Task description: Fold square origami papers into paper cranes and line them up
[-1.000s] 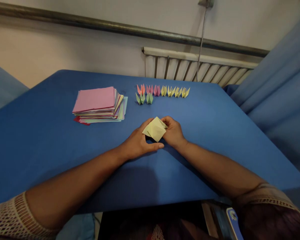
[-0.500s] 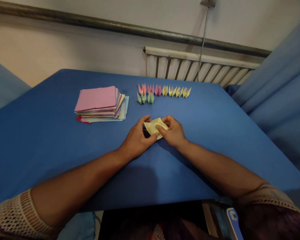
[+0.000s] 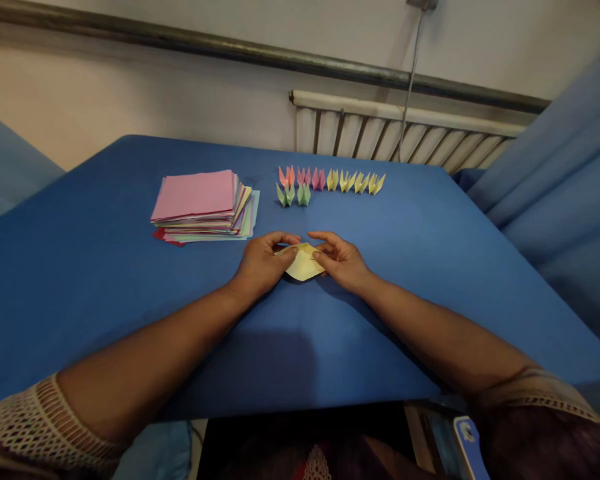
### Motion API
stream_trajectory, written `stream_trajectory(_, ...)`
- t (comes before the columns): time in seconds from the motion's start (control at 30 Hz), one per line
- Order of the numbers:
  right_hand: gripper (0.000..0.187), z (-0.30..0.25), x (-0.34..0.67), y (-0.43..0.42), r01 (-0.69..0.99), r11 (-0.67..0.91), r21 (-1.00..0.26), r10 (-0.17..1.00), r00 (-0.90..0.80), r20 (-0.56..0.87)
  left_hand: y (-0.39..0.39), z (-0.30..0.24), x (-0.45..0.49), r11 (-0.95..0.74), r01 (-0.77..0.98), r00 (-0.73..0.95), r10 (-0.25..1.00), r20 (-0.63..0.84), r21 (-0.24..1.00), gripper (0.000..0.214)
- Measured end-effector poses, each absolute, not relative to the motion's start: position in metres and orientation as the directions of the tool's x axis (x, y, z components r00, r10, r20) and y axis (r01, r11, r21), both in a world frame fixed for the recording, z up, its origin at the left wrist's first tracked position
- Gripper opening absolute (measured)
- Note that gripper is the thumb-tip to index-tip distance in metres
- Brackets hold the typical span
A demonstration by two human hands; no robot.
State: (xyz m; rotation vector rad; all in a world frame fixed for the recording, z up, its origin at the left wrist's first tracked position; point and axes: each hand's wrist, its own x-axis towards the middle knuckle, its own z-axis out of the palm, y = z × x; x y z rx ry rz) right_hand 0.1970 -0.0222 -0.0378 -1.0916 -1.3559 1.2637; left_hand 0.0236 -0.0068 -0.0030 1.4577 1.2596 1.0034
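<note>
A pale yellow folded paper [image 3: 304, 263] lies on the blue table [image 3: 105, 267] between my hands. My left hand [image 3: 263, 263] curls over its left edge with fingers pinched on the paper. From the right, my right hand [image 3: 341, 259] presses on it with thumb and fingers closed on its edge. Behind them stands a row of small folded paper figures [image 3: 330, 181] in orange, pink and yellow, with two green ones [image 3: 293, 195] in front.
A stack of coloured square papers [image 3: 203, 205], pink on top, sits at the back left. A radiator [image 3: 405, 137] and a pipe run along the wall behind. Blue cloth [image 3: 565, 180] hangs at the right. A dark object lies below the table's near edge.
The yellow paper was held up, partly opened, a second ago. It has been lowered and flattened onto the table. Both hands have moved down with it.
</note>
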Motion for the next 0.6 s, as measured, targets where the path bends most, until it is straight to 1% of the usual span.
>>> stream_trajectory(0.03, 0.045, -0.0378, 0.1974, -0.0212, -0.028, 0.038, -0.999, 0.981, -0.191, 0.043, -0.0065, -0.0026, 0.0229, -0.071, 0.249, 0.154, 0.988, 0.033, 0.966, 0.023)
stream_trajectory(0.1, 0.045, -0.0375, 0.1984, -0.0197, -0.073, 0.017, -0.997, 0.973, -0.23, 0.033, -0.0065, -0.0015, 0.0216, -0.109, 0.266, 0.206, 0.977, 0.054, 0.958, 0.027)
stream_trajectory(0.2, 0.034, -0.0362, 0.1995, -0.019, -0.094, 0.056, -0.994, 0.981, -0.179, 0.072, -0.0069, 0.0001, 0.0205, -0.119, 0.287, 0.271, 0.962, 0.039, 0.951, 0.037)
stream_trajectory(0.27, 0.029, -0.0351, 0.1994, -0.0198, -0.072, 0.098, -0.993, 0.986, -0.129, 0.107, -0.0067, 0.0003, 0.0201, -0.124, 0.33, 0.251, 0.967, 0.039, 0.936, 0.038)
stream_trajectory(0.33, 0.029, -0.0343, 0.1987, -0.0213, -0.04, 0.129, -0.991, 0.985, -0.108, 0.133, -0.0056, -0.0004, 0.0196, -0.124, 0.35, 0.22, 0.974, 0.047, 0.929, 0.034)
stream_trajectory(0.43, 0.033, -0.0349, 0.1973, -0.0232, 0.007, 0.144, -0.99, 0.984, -0.111, 0.142, -0.0037, -0.0018, 0.0187, -0.122, 0.341, 0.201, 0.978, 0.054, 0.932, 0.031)
stream_trajectory(0.5, 0.038, -0.0363, 0.1971, -0.0236, 0.043, 0.149, -0.988, 0.983, -0.112, 0.143, -0.0033, -0.0018, 0.0182, -0.143, 0.374, 0.203, 0.977, 0.07, 0.916, 0.033)
stream_trajectory(0.6, 0.039, -0.0384, 0.1982, -0.0231, 0.082, 0.178, -0.981, 0.98, -0.103, 0.17, -0.0043, -0.0003, 0.018, -0.178, 0.423, 0.255, 0.964, 0.072, 0.888, 0.038)
